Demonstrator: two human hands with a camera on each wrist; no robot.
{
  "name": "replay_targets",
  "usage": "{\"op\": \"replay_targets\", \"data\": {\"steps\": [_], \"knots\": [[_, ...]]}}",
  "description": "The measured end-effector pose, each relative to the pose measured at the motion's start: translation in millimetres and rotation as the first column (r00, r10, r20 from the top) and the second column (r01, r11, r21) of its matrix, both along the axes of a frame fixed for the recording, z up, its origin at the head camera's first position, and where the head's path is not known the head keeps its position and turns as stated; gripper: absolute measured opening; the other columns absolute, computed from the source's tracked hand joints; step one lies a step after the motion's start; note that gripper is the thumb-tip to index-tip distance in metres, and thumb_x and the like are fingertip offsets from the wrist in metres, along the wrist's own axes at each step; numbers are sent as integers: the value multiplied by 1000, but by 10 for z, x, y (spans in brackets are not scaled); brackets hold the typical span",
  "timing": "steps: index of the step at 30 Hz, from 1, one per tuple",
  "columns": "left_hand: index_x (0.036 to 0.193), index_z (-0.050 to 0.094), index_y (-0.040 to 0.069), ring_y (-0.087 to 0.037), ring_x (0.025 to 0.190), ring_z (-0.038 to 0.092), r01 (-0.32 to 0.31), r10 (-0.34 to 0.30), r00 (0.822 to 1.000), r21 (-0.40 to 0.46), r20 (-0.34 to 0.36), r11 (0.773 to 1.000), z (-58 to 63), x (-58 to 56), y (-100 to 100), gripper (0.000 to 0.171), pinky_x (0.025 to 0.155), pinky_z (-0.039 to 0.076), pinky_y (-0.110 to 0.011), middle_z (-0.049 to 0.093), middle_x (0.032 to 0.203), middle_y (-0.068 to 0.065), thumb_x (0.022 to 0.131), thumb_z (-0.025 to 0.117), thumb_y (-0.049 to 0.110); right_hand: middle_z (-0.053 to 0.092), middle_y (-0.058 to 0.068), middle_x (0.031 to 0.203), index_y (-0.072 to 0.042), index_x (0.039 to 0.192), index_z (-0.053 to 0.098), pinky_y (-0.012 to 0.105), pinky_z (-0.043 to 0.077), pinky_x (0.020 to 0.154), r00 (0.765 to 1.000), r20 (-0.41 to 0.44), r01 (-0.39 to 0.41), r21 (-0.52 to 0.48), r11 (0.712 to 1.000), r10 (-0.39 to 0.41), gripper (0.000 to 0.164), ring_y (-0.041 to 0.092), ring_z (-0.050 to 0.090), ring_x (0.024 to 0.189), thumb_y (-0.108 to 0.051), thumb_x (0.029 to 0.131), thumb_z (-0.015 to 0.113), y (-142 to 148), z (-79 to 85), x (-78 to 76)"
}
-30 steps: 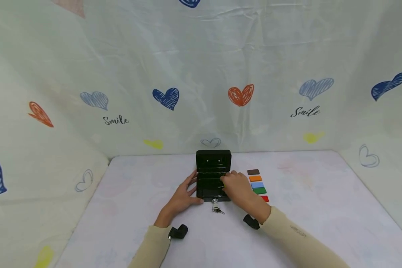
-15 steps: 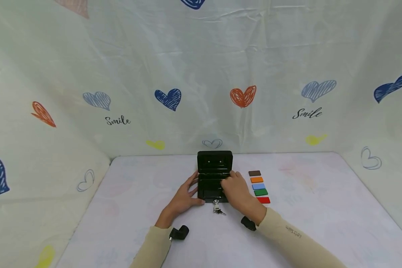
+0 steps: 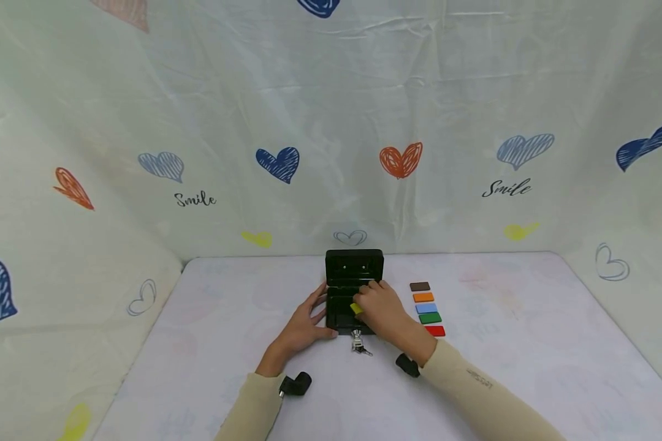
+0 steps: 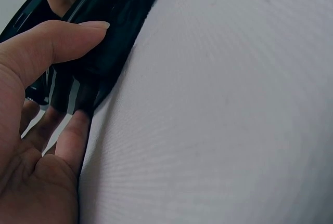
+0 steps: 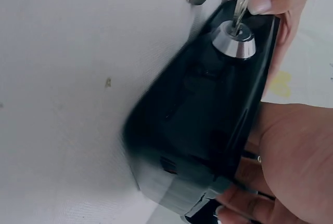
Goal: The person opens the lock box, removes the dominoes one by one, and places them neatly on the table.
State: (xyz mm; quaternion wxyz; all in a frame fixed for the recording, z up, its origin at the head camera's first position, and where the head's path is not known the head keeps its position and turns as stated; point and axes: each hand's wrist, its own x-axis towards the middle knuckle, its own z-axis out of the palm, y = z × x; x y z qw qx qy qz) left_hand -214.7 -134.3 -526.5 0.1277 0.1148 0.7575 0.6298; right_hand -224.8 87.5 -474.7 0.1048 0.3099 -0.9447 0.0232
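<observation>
A black cash box (image 3: 354,266) stands on the table with its lid raised. From its front lock (image 5: 234,41) hangs a ring of keys (image 3: 362,350). My left hand (image 3: 300,326) grips the box's left side, thumb (image 4: 78,39) bent over the front face and fingers spread along the side wall. Over the right part of the box, my right hand (image 3: 384,310) pinches a small yellow tile (image 3: 356,308). The right wrist view hides the tile, showing only part of that hand (image 5: 296,161) beyond the box's edge.
A column of flat coloured tiles lies right of the box: brown (image 3: 420,286), orange (image 3: 423,297), blue (image 3: 426,308), green (image 3: 429,318) and red (image 3: 434,331). Behind the white table (image 3: 243,288) hangs a sheet (image 3: 331,110) printed with hearts.
My right hand has shifted slightly left over the box, and more of the yellow tile shows now. The left hand keeps its place on the box.
</observation>
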Motion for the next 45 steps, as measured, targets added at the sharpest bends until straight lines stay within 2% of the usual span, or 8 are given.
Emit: {"op": "replay_targets", "data": {"steps": [5,10,14,22,26,34,41,45], "knots": [[170,23,20,-44,154,36,-17,17,1000,-15,16,1000,-36,42,-2,115,120,44,-45,26,172,-18,79,85,-12,77,7,99,-8,105,82,39,58,85,999,35,41,3,999,-41,30,27,65,94,-26,84,91,-14,-28,12],[170,24,21,-46,153,37,-20,20,1000,-11,8,1000,-29,50,2,114,119,45,-47,26,172,-17,79,85,-11,78,7,98,-8,103,83,40,58,83,999,48,6,-49,999,-4,20,27,67,92,-15,85,90,-20,-45,-17],[170,24,22,-46,153,37,-18,19,1000,-9,10,1000,-6,31,10,114,119,45,-48,26,172,-17,80,85,-10,79,7,103,-9,107,83,42,59,86,996,89,-22,-73,997,28,19,26,67,96,-7,89,85,-17,-26,-51],[170,23,21,-47,152,37,-16,16,1000,-10,4,1000,9,0,29,114,119,46,-47,27,171,-20,80,86,-10,77,8,102,-7,106,83,45,60,91,993,114,-13,-87,996,22,21,27,67,97,-15,87,88,-22,-42,-102],[170,23,21,-46,153,37,-14,14,1000,-9,1,1000,15,-5,37,115,119,45,-47,26,172,-19,80,85,-10,76,8,100,-7,105,83,46,60,91,992,123,-14,-91,996,25,19,28,66,95,-14,88,87,-19,-45,-112],[171,22,20,-46,154,35,-12,12,1000,-18,-9,1000,36,7,47,115,119,44,-48,25,172,-18,80,85,-11,75,5,100,-11,105,83,39,58,84,996,82,-30,-92,995,37,17,25,66,96,-15,89,86,31,-45,-102],[171,22,20,-45,154,35,-18,18,1000,-30,-6,999,12,5,38,114,120,43,-47,25,173,-17,80,85,-10,75,3,105,-13,109,83,38,57,89,996,82,-18,-157,987,31,20,23,64,98,-16,89,86,148,37,-33],[171,21,19,-46,154,34,-23,23,1000,-31,-6,999,-2,12,26,116,120,43,-48,25,173,-17,79,85,-12,74,1,102,-13,107,82,35,55,84,998,55,-15,-177,984,25,20,21,63,96,-17,88,87,226,70,18]]}}
